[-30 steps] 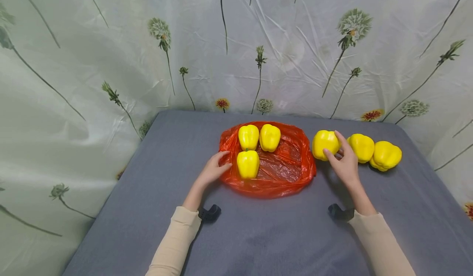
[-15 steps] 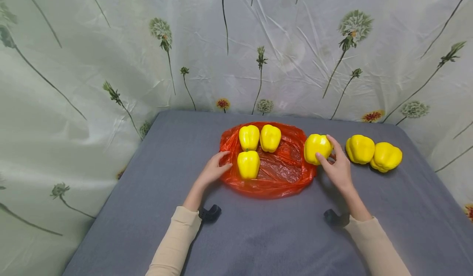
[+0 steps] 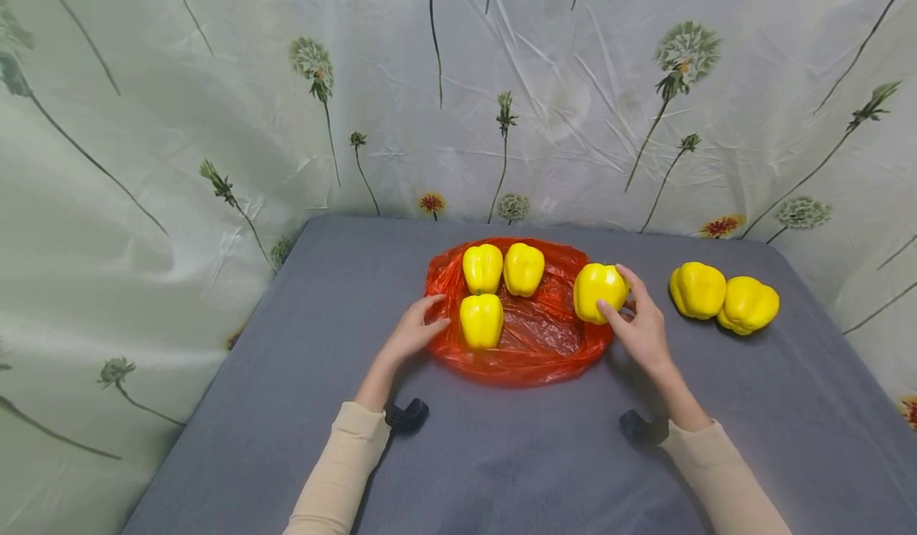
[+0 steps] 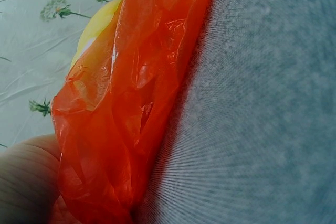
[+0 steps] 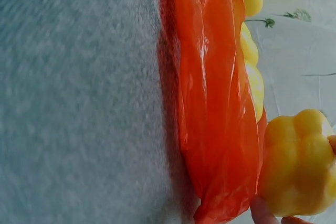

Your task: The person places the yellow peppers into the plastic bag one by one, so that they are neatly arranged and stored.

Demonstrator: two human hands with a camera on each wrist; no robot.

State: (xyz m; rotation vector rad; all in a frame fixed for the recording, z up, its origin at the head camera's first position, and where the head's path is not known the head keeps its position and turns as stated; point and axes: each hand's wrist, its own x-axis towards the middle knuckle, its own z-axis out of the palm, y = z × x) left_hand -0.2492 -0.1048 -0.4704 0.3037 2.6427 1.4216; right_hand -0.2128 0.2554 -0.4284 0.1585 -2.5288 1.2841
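Note:
My right hand (image 3: 637, 332) grips a yellow bell pepper (image 3: 598, 292) over the right side of an open red plastic bag (image 3: 526, 372). In the right wrist view, fingertips show at the base and outer side of this pepper (image 5: 296, 166). My left hand (image 3: 411, 332) holds the bag's left rim; in the left wrist view its thumb (image 4: 29, 174) passes behind the red plastic, and the other fingers are hidden. Inside the bag sit a back-left pepper (image 3: 482, 268), a back-middle pepper (image 3: 524, 270) and a front-left pepper (image 3: 481, 322).
Two more yellow peppers, one (image 3: 698, 290) touching the other (image 3: 747, 306), lie on the table right of the bag. Grey cloth covers the table (image 3: 501, 455). A flower-printed curtain (image 3: 573, 105) hangs along the back and sides.
My right hand has carried its pepper leftward, from beside the two right-hand peppers to over the bag's right side. My left hand has stayed at the left rim.

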